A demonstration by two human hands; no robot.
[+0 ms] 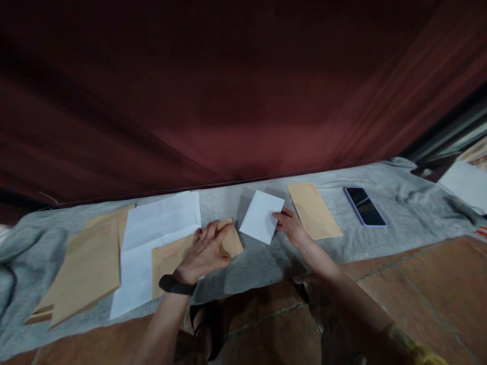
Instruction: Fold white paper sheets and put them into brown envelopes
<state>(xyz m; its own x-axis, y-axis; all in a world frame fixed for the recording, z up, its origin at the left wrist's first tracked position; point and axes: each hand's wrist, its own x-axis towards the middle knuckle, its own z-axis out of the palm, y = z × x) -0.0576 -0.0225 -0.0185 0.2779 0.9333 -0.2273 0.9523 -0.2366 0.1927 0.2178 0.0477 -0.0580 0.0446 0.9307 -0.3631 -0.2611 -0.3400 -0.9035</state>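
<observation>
My right hand (289,225) pinches the right edge of a folded white sheet of paper (261,215), thumb on top. The sheet is held just right of a brown envelope (167,261), close to its end. Over that end lies my left hand (207,248), a black band on its wrist, gripping the envelope with fingers and thumb curved around its end. Part of the envelope is hidden beneath this hand. Under the envelope is a large unfolded white sheet (140,274) with crease lines. Right of my right hand, another brown envelope (315,210) lies flat.
A stack of brown envelopes (89,263) sits at the left on the grey cloth (224,203) covering the narrow surface. A phone in a purple case (365,207) lies to the right. Behind hangs a dark red curtain (243,111). Below is a tiled floor (426,284).
</observation>
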